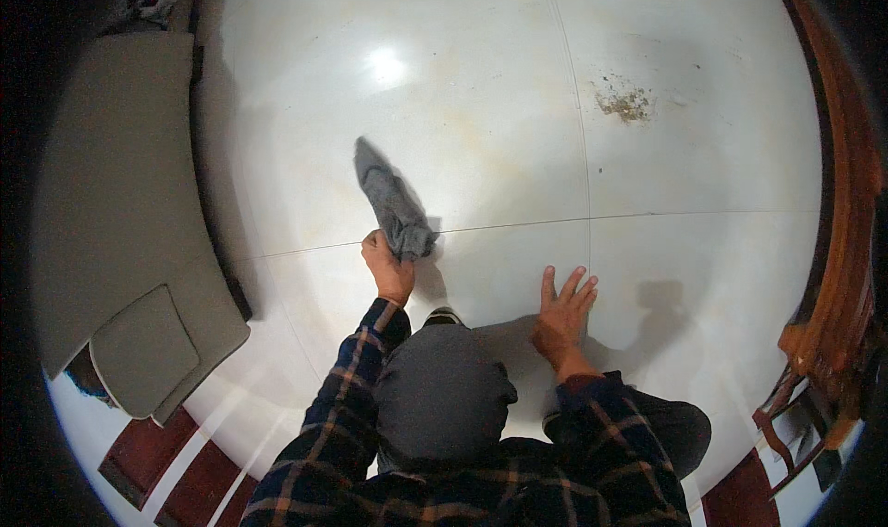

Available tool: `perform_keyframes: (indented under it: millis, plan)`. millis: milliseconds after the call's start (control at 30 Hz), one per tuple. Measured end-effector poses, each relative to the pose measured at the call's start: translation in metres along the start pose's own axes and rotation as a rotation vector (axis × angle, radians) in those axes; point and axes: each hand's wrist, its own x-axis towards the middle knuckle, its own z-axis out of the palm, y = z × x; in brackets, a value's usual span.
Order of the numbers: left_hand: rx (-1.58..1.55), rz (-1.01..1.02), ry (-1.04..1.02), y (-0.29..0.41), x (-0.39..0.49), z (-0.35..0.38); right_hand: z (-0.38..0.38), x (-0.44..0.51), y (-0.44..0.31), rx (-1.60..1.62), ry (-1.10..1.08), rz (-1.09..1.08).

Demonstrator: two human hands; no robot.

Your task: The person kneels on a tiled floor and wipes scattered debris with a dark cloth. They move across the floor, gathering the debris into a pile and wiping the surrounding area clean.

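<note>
My left hand (390, 269) grips the near end of a grey cloth (395, 208), which stretches away from me and slightly left over the pale tiled floor (485, 152). The cloth is bunched near the hand and tapers to a point at its far end. To the right, my right hand (562, 319) holds nothing, its fingers spread above the floor. Between my arms is my bent knee (444, 388) in dark grey trousers, with the tip of a shoe (442, 315) showing beyond it.
A small heap of brown debris (626, 105) lies on the floor at the far right, with loose specks around it. A grey-beige upholstered sofa (125, 180) borders the left side. Brown wooden furniture (843, 249) lines the right edge.
</note>
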Motion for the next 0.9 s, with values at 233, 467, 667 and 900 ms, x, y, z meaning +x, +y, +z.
perform_keyframes:
  millis: [233,467,667,900]
  plan:
    - [-0.139,-0.083,-0.130,0.076,0.002,-0.048,0.048,0.015,0.045,-0.182,0.276,0.036]
    - [0.023,0.122,-0.263,0.034,0.039,-0.027,-0.082,0.080,0.074,0.217,0.039,0.450]
    - [0.020,0.170,-0.249,0.098,0.035,0.021,-0.081,0.085,0.065,0.077,0.012,0.534]
    - [0.068,0.400,-0.095,0.317,0.268,0.038,-0.080,0.093,0.062,0.134,0.066,0.466]
